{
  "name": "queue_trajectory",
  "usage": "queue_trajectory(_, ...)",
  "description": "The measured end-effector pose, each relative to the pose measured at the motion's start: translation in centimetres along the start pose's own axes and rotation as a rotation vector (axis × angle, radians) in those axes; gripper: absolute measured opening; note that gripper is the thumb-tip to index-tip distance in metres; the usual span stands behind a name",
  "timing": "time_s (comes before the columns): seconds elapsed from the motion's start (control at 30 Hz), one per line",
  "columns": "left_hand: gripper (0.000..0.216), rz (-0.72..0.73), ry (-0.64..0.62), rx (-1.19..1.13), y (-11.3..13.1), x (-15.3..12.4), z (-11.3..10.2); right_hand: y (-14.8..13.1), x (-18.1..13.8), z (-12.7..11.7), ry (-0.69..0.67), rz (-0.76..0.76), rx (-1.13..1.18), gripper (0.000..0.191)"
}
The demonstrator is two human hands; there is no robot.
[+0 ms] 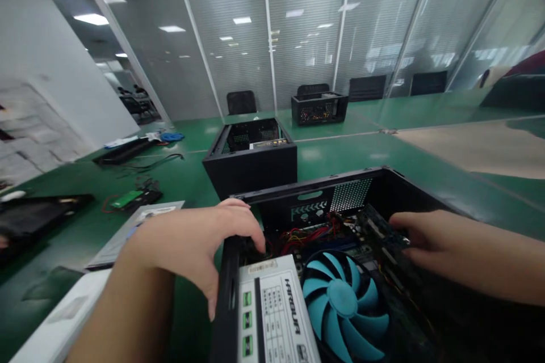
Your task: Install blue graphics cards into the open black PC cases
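An open black computer case (378,181) lies in front of me. My left hand (213,238) grips its left wall, thumb outside and fingers over the rim. My right hand (430,241) reaches in from the right and pinches the end of a dark expansion card (378,227), which stands tilted; its lower edge is in shadow, so I cannot tell if it sits in a slot. Nearby are a labelled power supply (272,312), a cooling fan (343,300) with turquoise blades and a bundle of red and yellow wires (306,238).
Right behind the case stands a second black case (255,164); a third case (319,109) is farther back. On the green table (332,153) at left lie a small green circuit board (128,198), a black cable (153,164) and a white box (72,317).
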State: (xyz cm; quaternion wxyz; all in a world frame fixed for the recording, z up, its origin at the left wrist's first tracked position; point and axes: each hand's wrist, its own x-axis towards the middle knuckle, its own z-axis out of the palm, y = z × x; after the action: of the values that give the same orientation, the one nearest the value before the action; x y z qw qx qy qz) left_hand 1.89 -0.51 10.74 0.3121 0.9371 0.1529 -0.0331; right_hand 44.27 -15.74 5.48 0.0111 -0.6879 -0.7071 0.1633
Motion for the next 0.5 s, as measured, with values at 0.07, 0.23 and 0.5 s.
queue_trajectory(0.07, 0.082, -0.021, 0.046, 0.014, -0.2, 0.0, 0.4, 0.1, 0.5, -0.2, -0.029, 0.011, 0.084, 0.025)
queue_trajectory(0.23, 0.078, -0.082, 0.085, -0.002, 0.0, -0.4, 0.6, -0.2, 1.2, -0.7, -0.01, -0.015, 0.123, 0.017)
queue_trajectory(0.5, 0.087, 0.08, 0.289, -0.05, -1.8, 4.1, 3.8, 4.9, 4.1, -2.3, 0.089, -0.182, 0.019, 0.035)
